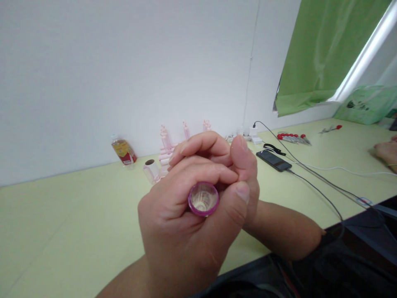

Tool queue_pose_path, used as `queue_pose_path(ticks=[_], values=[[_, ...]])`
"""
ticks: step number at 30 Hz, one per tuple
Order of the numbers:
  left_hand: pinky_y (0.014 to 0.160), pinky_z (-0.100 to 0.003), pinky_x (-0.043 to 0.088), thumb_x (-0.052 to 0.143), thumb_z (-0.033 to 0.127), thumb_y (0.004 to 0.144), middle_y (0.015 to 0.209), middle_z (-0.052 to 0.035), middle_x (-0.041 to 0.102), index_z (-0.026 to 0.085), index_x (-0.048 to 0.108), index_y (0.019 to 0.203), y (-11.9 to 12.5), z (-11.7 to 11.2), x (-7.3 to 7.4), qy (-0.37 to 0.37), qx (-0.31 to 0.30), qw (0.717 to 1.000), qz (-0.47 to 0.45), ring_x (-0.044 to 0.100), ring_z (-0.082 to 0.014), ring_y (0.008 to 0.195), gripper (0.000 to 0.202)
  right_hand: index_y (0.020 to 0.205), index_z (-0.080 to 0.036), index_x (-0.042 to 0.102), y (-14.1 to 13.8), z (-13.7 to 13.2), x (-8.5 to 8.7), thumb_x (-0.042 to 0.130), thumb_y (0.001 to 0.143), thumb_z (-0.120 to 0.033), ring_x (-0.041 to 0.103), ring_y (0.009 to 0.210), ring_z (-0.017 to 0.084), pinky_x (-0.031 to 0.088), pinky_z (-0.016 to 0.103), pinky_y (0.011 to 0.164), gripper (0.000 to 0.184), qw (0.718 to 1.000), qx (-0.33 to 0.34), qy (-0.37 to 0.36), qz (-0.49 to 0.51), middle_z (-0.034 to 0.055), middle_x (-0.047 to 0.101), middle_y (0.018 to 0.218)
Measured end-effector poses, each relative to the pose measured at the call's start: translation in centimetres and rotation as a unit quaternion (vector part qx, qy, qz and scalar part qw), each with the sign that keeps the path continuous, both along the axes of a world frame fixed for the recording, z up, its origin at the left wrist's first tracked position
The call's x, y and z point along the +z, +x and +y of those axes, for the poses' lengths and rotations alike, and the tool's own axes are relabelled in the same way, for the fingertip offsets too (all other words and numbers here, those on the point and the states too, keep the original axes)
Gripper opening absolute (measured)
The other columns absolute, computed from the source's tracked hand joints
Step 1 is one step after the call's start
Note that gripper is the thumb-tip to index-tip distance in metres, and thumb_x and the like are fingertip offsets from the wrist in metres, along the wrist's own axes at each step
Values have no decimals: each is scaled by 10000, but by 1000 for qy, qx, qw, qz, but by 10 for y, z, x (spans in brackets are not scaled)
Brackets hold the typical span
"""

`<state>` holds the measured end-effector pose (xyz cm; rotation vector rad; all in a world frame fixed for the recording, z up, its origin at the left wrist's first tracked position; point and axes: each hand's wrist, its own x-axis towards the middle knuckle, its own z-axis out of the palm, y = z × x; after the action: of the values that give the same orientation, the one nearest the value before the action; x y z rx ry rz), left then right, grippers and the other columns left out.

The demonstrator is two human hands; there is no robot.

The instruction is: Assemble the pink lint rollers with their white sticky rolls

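Both my hands are closed together in the middle of the view, above a pale green table point(62, 223). My left hand point(173, 231) is in front; its thumb and forefinger wrap a small clear tube with a magenta rim point(203, 199), whose open end faces me. Just behind it, my right hand point(217, 151) has its fingers curled over the far end of the same tube and its thumb pressed against my left thumb. The tube's body is hidden inside the two hands.
By the wall stand a small drink bottle point(124, 151), pink tube-like pieces point(166, 145) and a white roll point(151, 169). To the right lie a phone point(274, 160) on a cable, a power strip point(249, 133), red-handled tools point(292, 137) and a green bag point(366, 104). Another person's hand point(387, 151) rests at the right edge.
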<state>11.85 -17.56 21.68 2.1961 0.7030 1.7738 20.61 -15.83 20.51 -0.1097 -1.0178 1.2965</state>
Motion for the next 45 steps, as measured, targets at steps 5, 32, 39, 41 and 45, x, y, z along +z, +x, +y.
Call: queue_pose_path(ticks=[5, 32, 39, 41, 45], values=[[607, -287, 640, 694, 135, 831, 752, 36, 704, 245, 674, 812, -1, 0, 1, -6, -11, 1000, 0, 699, -144, 691, 114, 941, -215, 668, 8, -8, 6, 493, 943, -513, 620, 956, 215, 491, 397, 969, 346, 999, 30, -15, -32, 69, 642, 1014], [495, -225, 574, 702, 166, 856, 764, 32, 669, 253, 732, 838, -3, 1, -3, -58, -28, 997, -32, 624, -100, 600, 94, 935, -227, 714, 3, 12, -2, 492, 834, -766, 701, 918, 259, 625, 424, 783, 592, 997, 45, 51, -24, 117, 716, 930], [499, -225, 575, 729, 169, 838, 788, 44, 682, 263, 732, 836, -4, 1, -2, -53, -31, 998, -34, 636, -105, 639, 94, 936, -231, 712, 2, 13, -3, 511, 807, -794, 703, 910, 263, 626, 414, 733, 611, 998, 22, 60, -30, 110, 712, 887], [512, -229, 581, 735, 175, 836, 801, 44, 685, 264, 732, 839, -4, 1, -3, -50, -27, 998, -33, 642, -108, 657, 90, 932, -232, 708, 3, 14, -3, 506, 810, -799, 702, 909, 263, 624, 409, 722, 613, 997, 17, 60, -35, 108, 710, 879], [547, -238, 592, 740, 191, 838, 806, 42, 681, 263, 732, 839, -4, 0, -3, -44, -16, 998, -29, 653, -112, 677, 72, 929, -225, 699, 3, 13, -2, 494, 807, -814, 694, 919, 265, 618, 396, 712, 636, 997, 11, 63, -40, 110, 707, 873]])
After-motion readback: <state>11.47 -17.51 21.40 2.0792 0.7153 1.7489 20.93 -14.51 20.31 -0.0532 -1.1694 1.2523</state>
